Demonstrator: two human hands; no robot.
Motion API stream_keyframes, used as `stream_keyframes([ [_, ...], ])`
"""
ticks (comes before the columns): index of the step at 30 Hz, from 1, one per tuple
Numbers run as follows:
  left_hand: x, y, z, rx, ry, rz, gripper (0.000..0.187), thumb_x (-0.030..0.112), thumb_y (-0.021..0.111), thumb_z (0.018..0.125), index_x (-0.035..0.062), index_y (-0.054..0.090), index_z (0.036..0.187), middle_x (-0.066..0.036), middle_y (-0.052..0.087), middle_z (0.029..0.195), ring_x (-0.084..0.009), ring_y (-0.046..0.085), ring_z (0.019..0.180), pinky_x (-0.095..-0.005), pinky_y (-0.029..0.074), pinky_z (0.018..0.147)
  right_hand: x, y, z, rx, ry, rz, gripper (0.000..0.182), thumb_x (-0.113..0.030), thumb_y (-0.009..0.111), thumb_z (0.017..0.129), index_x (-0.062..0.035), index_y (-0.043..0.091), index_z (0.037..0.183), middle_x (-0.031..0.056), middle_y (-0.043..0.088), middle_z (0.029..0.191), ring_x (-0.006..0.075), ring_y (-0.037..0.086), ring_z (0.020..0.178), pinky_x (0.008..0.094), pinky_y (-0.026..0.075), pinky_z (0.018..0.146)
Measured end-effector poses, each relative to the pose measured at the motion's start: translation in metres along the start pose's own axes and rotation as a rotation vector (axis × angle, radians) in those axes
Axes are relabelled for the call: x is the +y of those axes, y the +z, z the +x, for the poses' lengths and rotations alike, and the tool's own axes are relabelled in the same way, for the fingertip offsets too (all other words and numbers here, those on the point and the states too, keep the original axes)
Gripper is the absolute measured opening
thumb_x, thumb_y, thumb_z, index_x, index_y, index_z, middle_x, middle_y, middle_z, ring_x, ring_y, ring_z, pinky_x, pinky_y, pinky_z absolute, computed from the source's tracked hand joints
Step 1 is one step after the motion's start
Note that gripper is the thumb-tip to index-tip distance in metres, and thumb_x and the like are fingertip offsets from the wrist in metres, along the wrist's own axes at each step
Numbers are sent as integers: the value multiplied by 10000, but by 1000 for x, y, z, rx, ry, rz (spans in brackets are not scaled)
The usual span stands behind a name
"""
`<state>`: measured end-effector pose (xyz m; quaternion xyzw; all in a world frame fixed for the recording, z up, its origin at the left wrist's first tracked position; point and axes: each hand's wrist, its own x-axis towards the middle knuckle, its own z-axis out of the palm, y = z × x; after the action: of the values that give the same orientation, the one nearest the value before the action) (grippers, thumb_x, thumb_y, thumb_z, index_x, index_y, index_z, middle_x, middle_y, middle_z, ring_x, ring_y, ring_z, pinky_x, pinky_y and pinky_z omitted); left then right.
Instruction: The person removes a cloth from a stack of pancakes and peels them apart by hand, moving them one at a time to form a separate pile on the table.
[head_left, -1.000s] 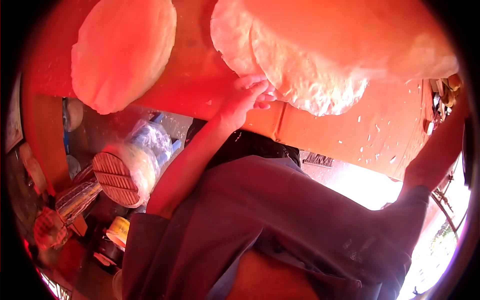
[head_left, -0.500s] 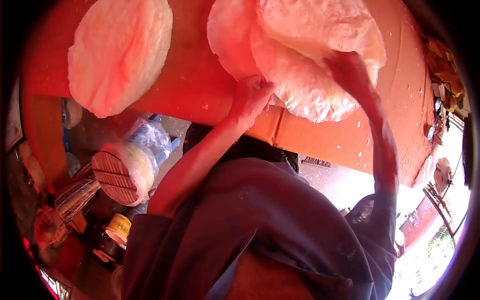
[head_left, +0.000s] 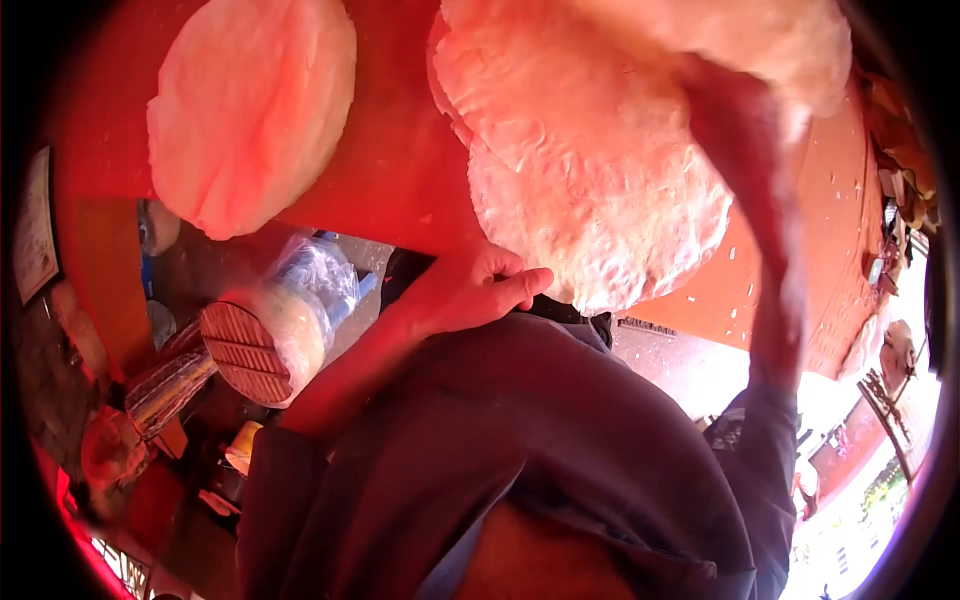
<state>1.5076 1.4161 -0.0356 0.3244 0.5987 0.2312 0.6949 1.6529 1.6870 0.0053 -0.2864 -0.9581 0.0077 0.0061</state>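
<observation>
Several thin, round dough sheets lie on the table. My left hand [head_left: 485, 290] is at the near left edge of a wide dough sheet [head_left: 600, 220], its fingers curled and thumb stretched along them. Whether it pinches the dough edge is hidden. Farther right, my right hand [head_left: 725, 95] is smeared by motion beside another dough sheet [head_left: 780, 40], which rises at the upper right. Its fingers cannot be made out. A separate dough sheet [head_left: 255, 115] rests at the left, away from both hands.
An orange-red table [head_left: 390, 170] carries the dough, with white crumbs on its right side. Below its left part are a plastic-wrapped bundle with a slatted round end [head_left: 243, 350] and a yellow container [head_left: 243, 447]. Cloth-like items [head_left: 900, 140] lie beyond the right edge.
My left hand has come down toward my body. The wide dough sheet now spreads nearer to me, while another sheet has shifted to the upper right. My right hand has moved slightly up and right.
</observation>
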Motion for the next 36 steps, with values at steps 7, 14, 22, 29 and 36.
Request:
stream_keyframes([
  [7, -36, -71, 80, 898, 371, -215, 342, 181, 662, 885, 13, 571, 1169, -16, 640, 853, -79, 587, 656, -222, 464, 546, -28, 37, -11, 59, 23, 227, 168, -27, 587, 776, -80, 682, 904, 133, 657, 784, 296, 651, 727, 367, 507, 640],
  [14, -21, -94, 92, 882, 239, 28, 331, 168, 686, 856, -26, 611, 1113, -37, 628, 759, -98, 562, 576, -241, 445, 493, -75, 85, -14, 8, -34, 287, 233, -15, 577, 738, -77, 678, 938, 156, 659, 800, 338, 649, 764, 416, 524, 666],
  [22, 2, -89, 82, 465, 149, -545, 220, 224, 581, 918, 14, 612, 974, -50, 617, 716, -126, 543, 492, -241, 372, 429, -105, 89, 0, 193, -79, 433, 100, -139, 592, 792, -47, 593, 753, 190, 615, 689, 375, 612, 618, 455, 479, 562],
  [29, 13, -86, 82, 218, 250, -868, 268, 282, 536, 940, 37, 600, 1030, -83, 657, 844, -181, 637, 682, -265, 441, 545, -130, 82, -2, 203, 31, 397, 357, -280, 694, 802, -36, 616, 1050, 161, 625, 737, 350, 627, 687, 430, 506, 609],
  [36, -13, -68, 99, 348, 268, -694, 345, 280, 507, 969, 9, 559, 1177, -120, 610, 1102, -228, 617, 1008, -372, 511, 876, -62, 50, 25, 197, -138, -380, 94, -169, 521, 863, -166, 583, 791, 17, 573, 604, 157, 583, 539, 342, 427, 419],
])
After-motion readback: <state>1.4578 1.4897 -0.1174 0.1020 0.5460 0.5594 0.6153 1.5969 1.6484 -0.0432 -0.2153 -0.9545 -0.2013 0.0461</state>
